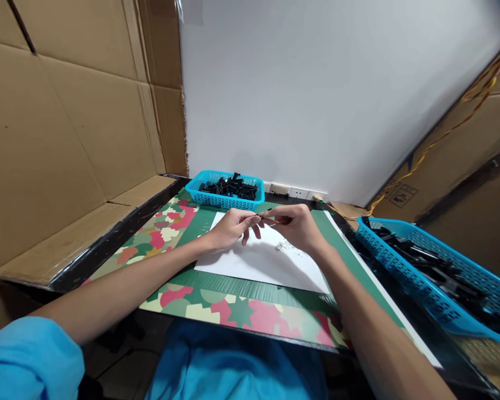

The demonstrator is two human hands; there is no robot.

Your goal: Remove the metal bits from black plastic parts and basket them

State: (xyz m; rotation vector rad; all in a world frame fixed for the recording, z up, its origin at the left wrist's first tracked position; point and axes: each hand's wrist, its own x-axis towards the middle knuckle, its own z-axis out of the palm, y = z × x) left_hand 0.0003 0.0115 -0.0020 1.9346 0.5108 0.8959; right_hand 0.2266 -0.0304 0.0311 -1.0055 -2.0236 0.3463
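Above a white sheet of paper [250, 265], my left hand [231, 229] and my right hand [295, 223] meet fingertip to fingertip. Pinched in the left fingers is a small black part [259, 215], mostly covered by them. My right thumb and forefinger are closed at its right side, around something thin that is too small to make out. Under the right hand, a scatter of tiny dark pieces [282, 245] lies on the paper.
A blue basket [225, 201] of black plastic parts stands at the back. A second blue basket [425, 289] with black parts is at the right. The green patterned mat [237, 314] covers the table. Cardboard [75, 111] walls the left; wall sockets [299, 193] sit behind.
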